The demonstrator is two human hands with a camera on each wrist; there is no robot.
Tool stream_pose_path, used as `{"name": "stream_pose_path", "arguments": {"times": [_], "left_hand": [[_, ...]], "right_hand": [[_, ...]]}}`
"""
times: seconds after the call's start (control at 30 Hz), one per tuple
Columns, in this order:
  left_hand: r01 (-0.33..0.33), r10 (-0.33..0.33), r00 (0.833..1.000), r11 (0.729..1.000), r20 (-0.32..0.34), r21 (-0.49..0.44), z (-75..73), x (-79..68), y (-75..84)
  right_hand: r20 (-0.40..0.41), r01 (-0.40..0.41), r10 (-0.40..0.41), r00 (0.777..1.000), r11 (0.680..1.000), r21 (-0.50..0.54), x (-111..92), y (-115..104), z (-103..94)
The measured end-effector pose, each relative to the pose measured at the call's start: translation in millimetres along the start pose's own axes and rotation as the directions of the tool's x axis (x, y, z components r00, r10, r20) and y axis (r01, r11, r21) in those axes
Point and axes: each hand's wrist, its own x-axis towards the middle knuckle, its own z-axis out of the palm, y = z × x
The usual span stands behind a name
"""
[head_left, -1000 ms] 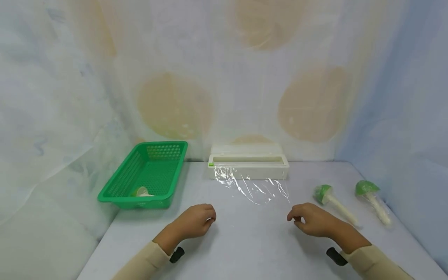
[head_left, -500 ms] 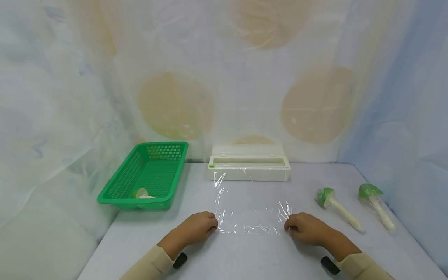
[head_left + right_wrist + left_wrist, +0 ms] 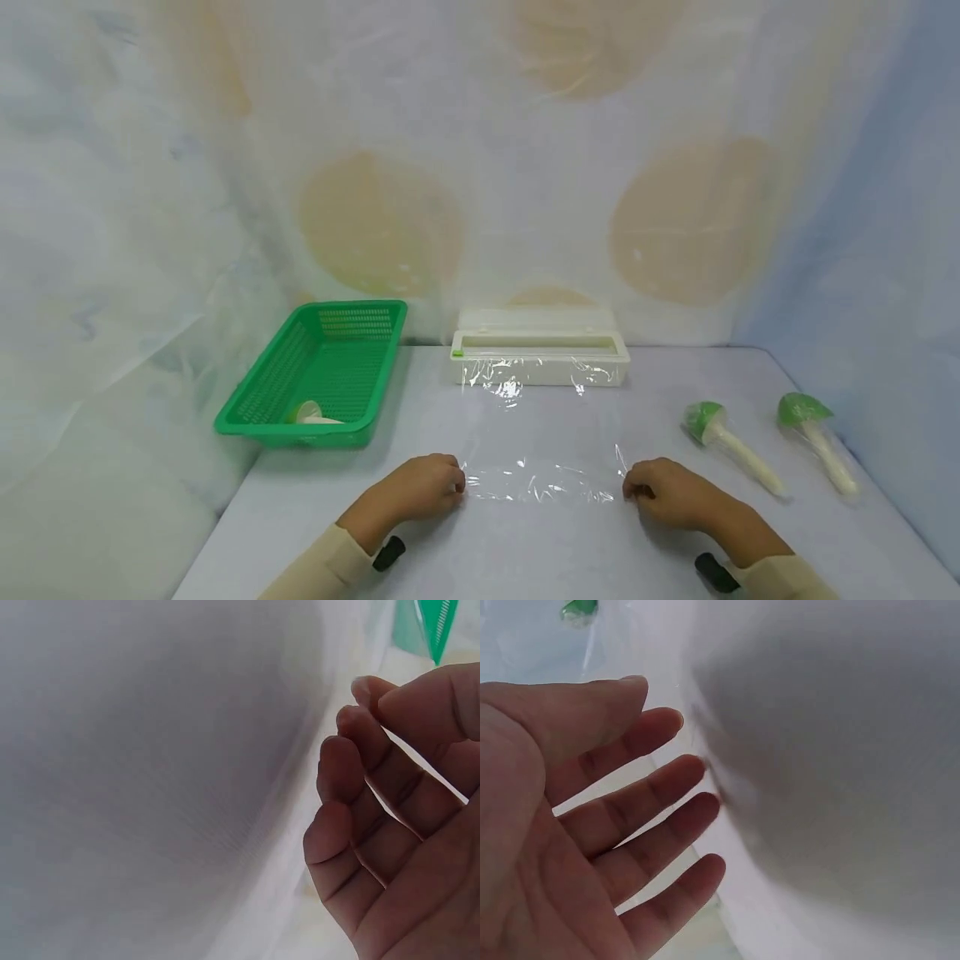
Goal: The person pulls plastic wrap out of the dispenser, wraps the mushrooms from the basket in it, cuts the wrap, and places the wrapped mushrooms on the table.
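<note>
A sheet of clear plastic wrap [image 3: 543,483] stretches toward me from an open white wrap dispenser box [image 3: 540,371] at the back of the table. My left hand [image 3: 426,490] pinches the sheet's near left corner between thumb and index finger, its other fingers [image 3: 697,814] fairly straight and spread in the left wrist view. At the near right corner, my right hand [image 3: 671,493] pinches the film, thumb and index fingertips together, the other fingers [image 3: 330,832] bent in the right wrist view. Close over the white tabletop, the film's wrinkled front edge spans between both hands.
On the left stands a green plastic basket [image 3: 367,400] with a green-and-white mushroom-shaped item [image 3: 309,412] inside. To the right lie two film-wrapped mushroom shapes, one nearer [image 3: 738,450] and one farther right [image 3: 817,442]. Patterned sheets hang behind and at both sides.
Both hands have come from in front of the loose film to its near corners, and the sheet has been drawn out toward me. Lately the right hand has shifted slightly right.
</note>
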Motion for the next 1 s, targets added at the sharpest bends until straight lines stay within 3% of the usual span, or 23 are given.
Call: {"name": "stream_pose_path", "arguments": {"times": [0.17, 0.4, 0.53, 0.7, 0.77, 0.83, 1.0], "left_hand": [[0.037, -0.037, 0.999, 0.999, 0.009, -0.017, -8.6, -2.1, -1.3], [0.008, -0.013, 0.996, 0.999, -0.093, -0.045, -38.8, -9.2, -15.7], [0.096, -0.107, 0.982, 0.992, -0.152, -0.08, -65.2, -22.2, -30.5], [0.213, -0.245, 0.944, 0.964, -0.219, -0.159, -104.2, -41.4, -61.9], [0.25, -0.286, 0.941, 0.947, -0.18, -0.2, -117.3, -48.4, -77.5], [0.308, -0.338, 0.936, 0.921, -0.099, -0.237, -128.0, -55.3, -91.9], [0.458, -0.445, 0.889, 0.853, 0.109, -0.248, -145.1, -71.2, -125.8]], "right_hand": [[-0.011, -0.048, 0.049, 0.999, 0.999, 0.007, 5, 2, -6.9], [-0.073, -0.049, 0.05, 0.996, 0.998, 0.026, 7, 4, -19.3], [-0.12, -0.126, 0.138, 0.983, 0.987, 0.098, 13, 8, -25.8], [-0.165, -0.2, 0.232, 0.958, 0.961, 0.193, 29, 19, -42.7], [-0.171, -0.208, 0.247, 0.954, 0.953, 0.218, 36, 25, -51.3], [-0.175, -0.229, 0.277, 0.945, 0.94, 0.254, 44, 31, -59.0], [-0.249, -0.22, 0.318, 0.915, 0.909, 0.353, 68, 46, -68.3]]}}
